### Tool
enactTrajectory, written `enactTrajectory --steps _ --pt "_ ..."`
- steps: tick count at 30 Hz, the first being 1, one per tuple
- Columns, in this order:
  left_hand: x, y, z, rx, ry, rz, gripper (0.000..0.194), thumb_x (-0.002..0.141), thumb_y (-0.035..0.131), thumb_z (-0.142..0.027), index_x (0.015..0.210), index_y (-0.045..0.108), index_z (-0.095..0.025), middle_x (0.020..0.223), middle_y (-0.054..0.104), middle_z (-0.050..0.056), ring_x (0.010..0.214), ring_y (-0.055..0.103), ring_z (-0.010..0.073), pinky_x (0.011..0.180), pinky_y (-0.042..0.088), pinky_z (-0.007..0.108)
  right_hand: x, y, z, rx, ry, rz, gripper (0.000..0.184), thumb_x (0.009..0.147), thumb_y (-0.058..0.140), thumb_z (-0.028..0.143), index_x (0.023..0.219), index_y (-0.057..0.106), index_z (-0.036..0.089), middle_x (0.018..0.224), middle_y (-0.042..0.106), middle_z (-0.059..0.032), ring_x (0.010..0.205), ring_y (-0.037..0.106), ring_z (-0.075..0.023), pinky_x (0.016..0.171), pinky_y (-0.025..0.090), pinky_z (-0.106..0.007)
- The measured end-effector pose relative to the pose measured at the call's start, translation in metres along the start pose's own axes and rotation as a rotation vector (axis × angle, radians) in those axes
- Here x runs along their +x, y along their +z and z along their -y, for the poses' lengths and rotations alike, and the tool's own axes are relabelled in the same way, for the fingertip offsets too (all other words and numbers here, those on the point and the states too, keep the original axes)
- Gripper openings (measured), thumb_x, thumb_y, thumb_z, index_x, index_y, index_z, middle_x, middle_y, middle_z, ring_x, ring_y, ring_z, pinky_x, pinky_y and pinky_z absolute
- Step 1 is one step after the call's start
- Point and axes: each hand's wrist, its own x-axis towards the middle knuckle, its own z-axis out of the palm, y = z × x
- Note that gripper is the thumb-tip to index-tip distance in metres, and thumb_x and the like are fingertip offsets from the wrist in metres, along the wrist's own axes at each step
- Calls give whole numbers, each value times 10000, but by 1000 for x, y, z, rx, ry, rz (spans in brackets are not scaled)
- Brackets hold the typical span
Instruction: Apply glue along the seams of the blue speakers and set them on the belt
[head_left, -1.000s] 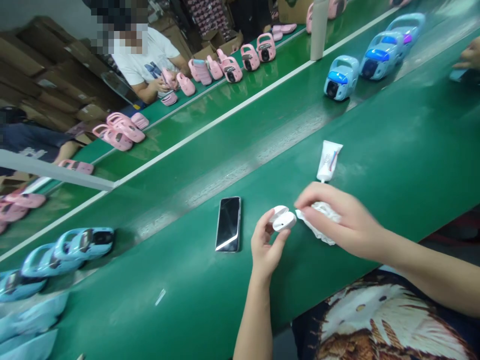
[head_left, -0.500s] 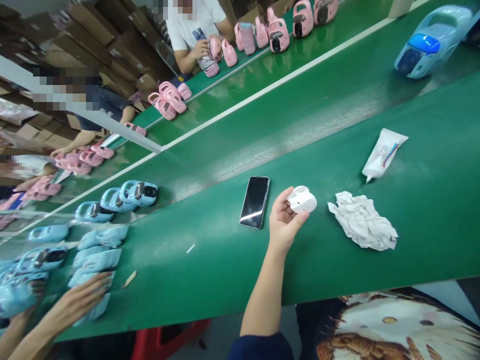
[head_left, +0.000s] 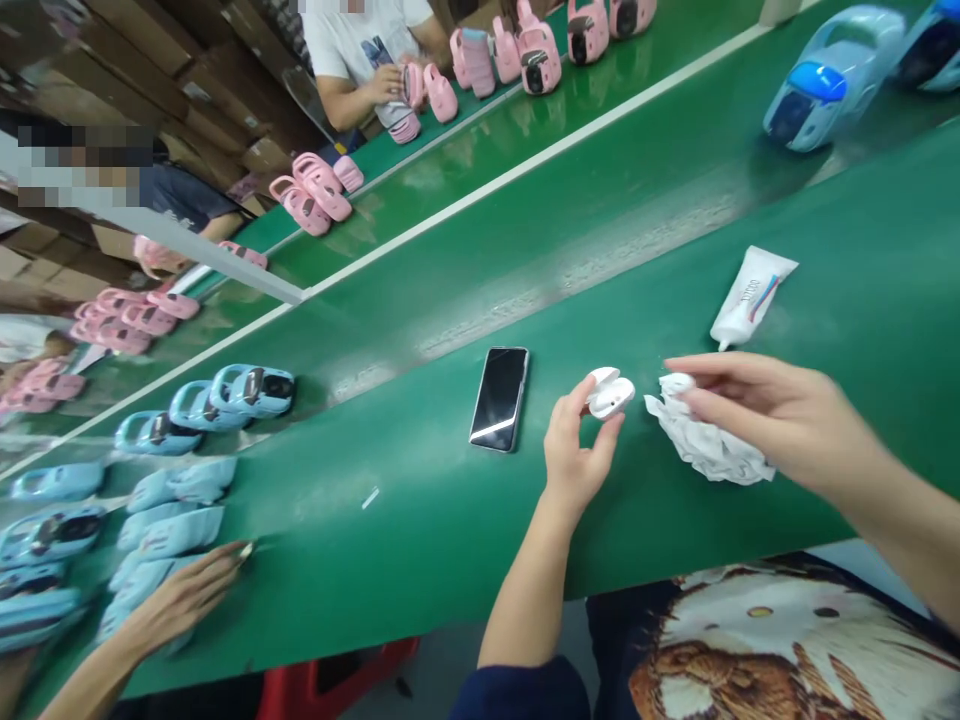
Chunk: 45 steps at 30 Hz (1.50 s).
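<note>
My left hand grips a small white plastic case with its lid ajar, held just above the green belt. My right hand reaches in from the right, its fingers closed round the top of a crumpled white cloth that lies on the belt beside the case. A white tube lies behind the cloth, nozzle pointing toward me. A black phone lies face up to the left of my left hand.
Blue toy cars crowd the belt's left end, where another person's hand rests. More blue cars sit at the far right. Pink toy parts line the far belt, with a seated person handling them.
My right hand, out of view half a second ago, has come back in and taken hold of the cloth. The left hand keeps the white case. The view has swung slightly left.
</note>
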Motion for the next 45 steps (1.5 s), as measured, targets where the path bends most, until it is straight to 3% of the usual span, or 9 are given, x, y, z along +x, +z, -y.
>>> enactTrajectory --steps 7,18,22,26,31,34,38,42,45 --pt "1 3 2 75 126 38 589 870 640 -140 1408 452 -285 1064 689 69 878 658 180 763 552 297 16 37 -12 -362 -341 -68 161 939 560 314 1023 655 213 818 657 -21 578 545 -107 571 454 -246" --pt "1 7 -1 63 155 74 663 838 654 -78 1423 449 -316 1035 688 53 877 646 172 780 544 282 10 31 -13 -678 -412 -164 172 946 561 343 936 650 197 844 678 -12 713 650 -146 511 356 -262" --pt "1 6 -1 -11 113 82 622 839 661 -100 1395 484 -314 1066 689 56 896 654 171 791 550 287 13 22 -12 -611 -354 -47 290 948 539 461 1030 656 209 951 678 -34 739 654 -160 543 415 -262" --pt "-1 6 -1 -140 -2 91 634 856 682 -217 1434 431 -285 1070 668 68 892 675 166 773 570 281 20 11 -15 -266 -258 60 480 989 397 538 1337 515 229 1271 618 -95 989 665 -196 803 531 -320" --pt "0 8 -3 -372 -210 112 670 867 678 -337 1460 370 -292 937 647 25 860 699 153 738 571 250 20 11 -14 46 -251 234 451 1008 382 501 1379 471 262 1227 668 -61 1179 609 -208 942 514 -342" --pt "2 8 -4 -443 -400 104 702 798 729 -453 1406 424 -278 907 663 28 856 705 185 755 577 294 19 11 -12 73 -269 144 386 997 440 454 1318 524 256 1209 675 -62 1169 616 -206 952 517 -343" --pt "12 4 7 -269 -496 32 600 801 698 -506 1294 470 -251 974 692 61 898 704 212 815 574 344 22 -2 -23 57 -171 7 313 961 518 431 1185 608 231 1146 693 -71 1092 653 -210 947 526 -361" --pt "26 -7 33 -46 -560 -77 426 826 652 -460 1130 523 -190 1052 702 127 957 697 250 881 550 416 25 -29 -47 45 51 -71 360 932 511 514 1050 656 206 1013 713 -70 965 677 -197 877 548 -338" --pt "33 -12 47 151 -577 -49 410 825 630 -433 1137 585 -169 1118 698 168 1045 665 326 964 480 540 27 -55 -66 -47 143 -113 405 935 468 535 1029 653 187 993 712 -74 925 675 -184 858 545 -322"
